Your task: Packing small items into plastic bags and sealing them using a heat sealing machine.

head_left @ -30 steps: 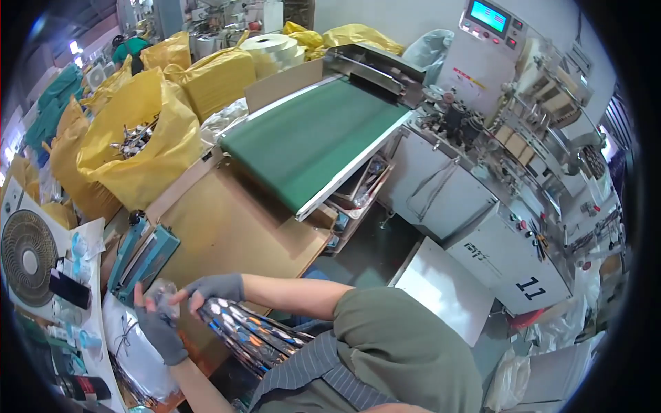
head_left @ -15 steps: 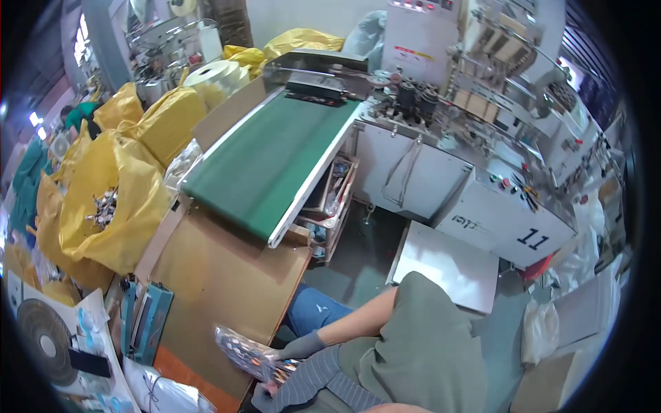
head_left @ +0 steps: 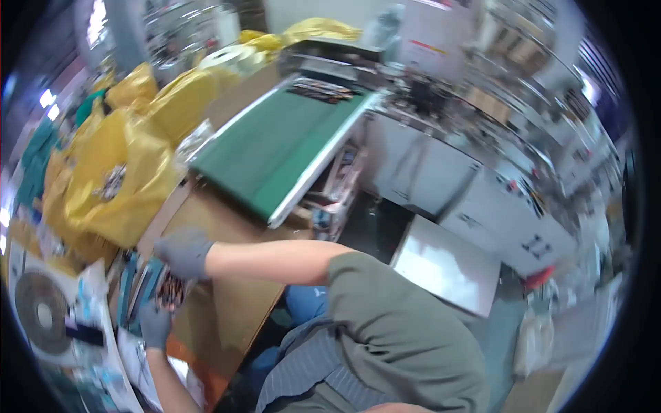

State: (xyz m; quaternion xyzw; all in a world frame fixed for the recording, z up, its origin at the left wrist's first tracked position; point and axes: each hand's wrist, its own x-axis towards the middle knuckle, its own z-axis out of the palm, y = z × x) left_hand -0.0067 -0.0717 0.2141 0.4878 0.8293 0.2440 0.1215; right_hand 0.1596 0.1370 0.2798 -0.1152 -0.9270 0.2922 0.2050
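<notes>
Both my hands wear grey gloves and hold a clear plastic bag (head_left: 170,289) filled with small dark, orange and white pieces. My right hand (head_left: 184,253), blurred, is closed at the bag's far end, its arm stretched across to the left. Closer in, my left hand (head_left: 155,323) grips the near end. The bag lies against the right side of a long teal bench device (head_left: 129,296) that looks like a bag sealer, partly covering it. A similar filled pack (head_left: 320,89) lies at the far end of the green conveyor belt (head_left: 275,148).
The cardboard-topped table (head_left: 237,303) lies under my right arm. Open yellow sacks (head_left: 127,193) crowd the left side, one holding small pieces. A round fan (head_left: 43,310) stands at lower left. White machine cabinets (head_left: 413,158) and a white board (head_left: 447,268) are on the right.
Both hands have carried the filled bag from my lap leftward to the teal device. A filled pack now shows at the belt's far end. The view has shifted slightly.
</notes>
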